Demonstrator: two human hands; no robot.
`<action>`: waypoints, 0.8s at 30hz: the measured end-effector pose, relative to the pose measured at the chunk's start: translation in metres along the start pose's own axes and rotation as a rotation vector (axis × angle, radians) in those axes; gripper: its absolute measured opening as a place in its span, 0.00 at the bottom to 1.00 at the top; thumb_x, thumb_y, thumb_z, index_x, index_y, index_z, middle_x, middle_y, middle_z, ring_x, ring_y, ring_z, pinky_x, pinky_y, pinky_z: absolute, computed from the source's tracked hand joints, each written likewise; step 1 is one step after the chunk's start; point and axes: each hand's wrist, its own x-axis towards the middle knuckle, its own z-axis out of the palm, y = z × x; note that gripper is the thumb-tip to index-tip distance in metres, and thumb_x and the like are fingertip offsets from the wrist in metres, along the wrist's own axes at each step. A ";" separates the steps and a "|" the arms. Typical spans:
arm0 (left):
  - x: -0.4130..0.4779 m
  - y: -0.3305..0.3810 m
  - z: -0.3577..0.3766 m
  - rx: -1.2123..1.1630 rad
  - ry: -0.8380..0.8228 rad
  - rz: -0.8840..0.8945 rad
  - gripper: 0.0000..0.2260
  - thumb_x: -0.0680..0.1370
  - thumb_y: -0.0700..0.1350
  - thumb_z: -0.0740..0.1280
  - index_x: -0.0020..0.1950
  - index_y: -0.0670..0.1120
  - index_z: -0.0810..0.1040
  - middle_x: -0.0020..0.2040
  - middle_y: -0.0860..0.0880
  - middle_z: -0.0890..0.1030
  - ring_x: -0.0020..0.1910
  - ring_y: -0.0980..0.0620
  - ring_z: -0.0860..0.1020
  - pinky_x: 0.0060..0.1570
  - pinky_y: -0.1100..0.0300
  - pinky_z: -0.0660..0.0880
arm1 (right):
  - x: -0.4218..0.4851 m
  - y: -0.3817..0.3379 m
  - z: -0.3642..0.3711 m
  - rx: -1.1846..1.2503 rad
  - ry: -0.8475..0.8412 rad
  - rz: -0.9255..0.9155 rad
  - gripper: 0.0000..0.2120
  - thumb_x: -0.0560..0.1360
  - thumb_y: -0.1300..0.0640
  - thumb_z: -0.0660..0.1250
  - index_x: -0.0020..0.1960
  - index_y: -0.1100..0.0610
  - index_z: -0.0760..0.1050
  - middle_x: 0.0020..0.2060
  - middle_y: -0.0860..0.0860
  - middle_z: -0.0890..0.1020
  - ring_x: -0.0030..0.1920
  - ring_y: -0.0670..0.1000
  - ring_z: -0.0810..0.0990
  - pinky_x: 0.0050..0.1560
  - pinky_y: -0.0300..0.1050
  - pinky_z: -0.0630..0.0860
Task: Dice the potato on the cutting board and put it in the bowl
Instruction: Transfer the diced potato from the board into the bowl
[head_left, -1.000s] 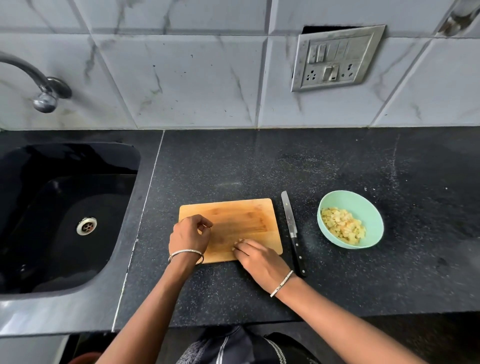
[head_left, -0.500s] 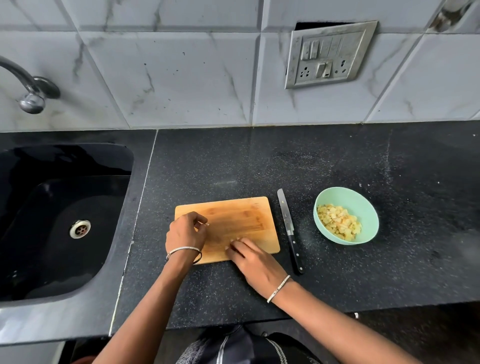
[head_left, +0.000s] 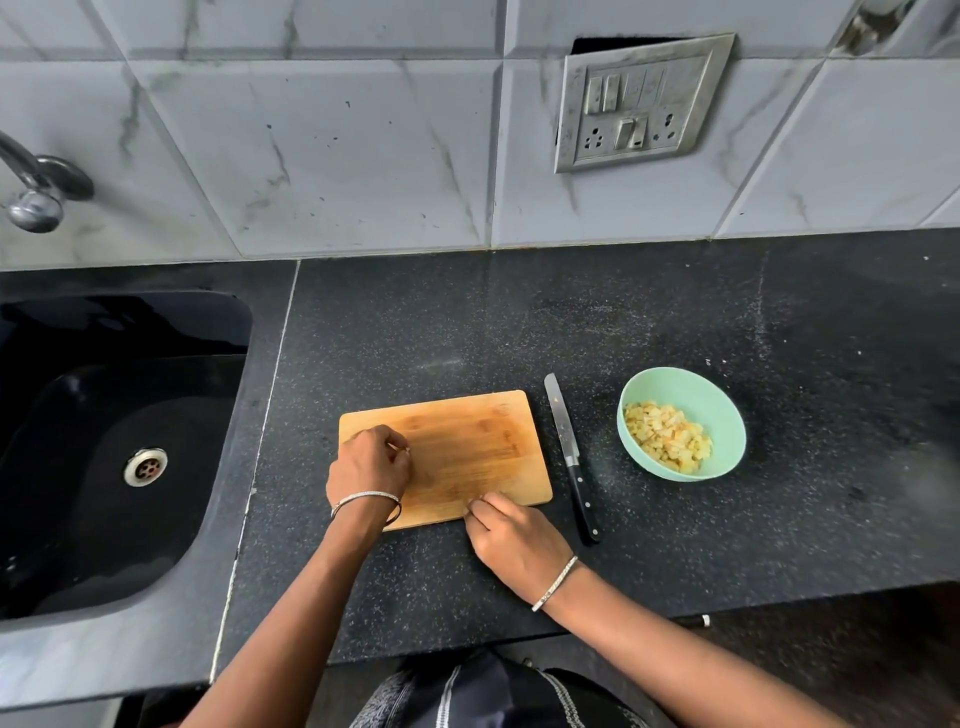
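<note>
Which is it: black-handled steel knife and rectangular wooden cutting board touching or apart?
Apart: the head view shows a strip of dark countertop between knife and cutting board.

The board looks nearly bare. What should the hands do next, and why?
Probably carry whatever is left across to the bowl: the diced potato already lies there, the knife lies aside, and the left hand and right hand finger the cutting board, though what they pinch is too small to tell.

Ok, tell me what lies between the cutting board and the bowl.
In the head view, a knife lies on the counter between the cutting board and the bowl, blade pointing away, black handle nearer the person, touching neither.
</note>
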 end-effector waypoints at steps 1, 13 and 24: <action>0.000 0.000 0.001 -0.001 0.002 -0.005 0.06 0.75 0.45 0.67 0.48 0.53 0.82 0.47 0.50 0.83 0.48 0.44 0.79 0.44 0.55 0.73 | -0.001 -0.001 0.002 -0.001 -0.005 -0.003 0.06 0.67 0.69 0.73 0.42 0.60 0.84 0.39 0.53 0.83 0.42 0.51 0.80 0.35 0.43 0.80; -0.001 0.024 0.010 -0.081 0.082 0.140 0.04 0.75 0.45 0.70 0.49 0.49 0.81 0.39 0.54 0.80 0.41 0.51 0.78 0.40 0.57 0.74 | 0.009 0.072 -0.088 0.469 0.318 0.768 0.07 0.68 0.63 0.75 0.40 0.52 0.86 0.37 0.42 0.86 0.34 0.39 0.82 0.37 0.34 0.78; -0.004 0.070 0.021 -0.063 0.070 0.240 0.04 0.76 0.46 0.68 0.49 0.52 0.80 0.43 0.54 0.82 0.41 0.53 0.78 0.36 0.59 0.71 | -0.048 0.169 -0.127 0.284 -0.039 1.207 0.10 0.74 0.65 0.68 0.44 0.54 0.87 0.43 0.54 0.85 0.50 0.65 0.78 0.52 0.49 0.75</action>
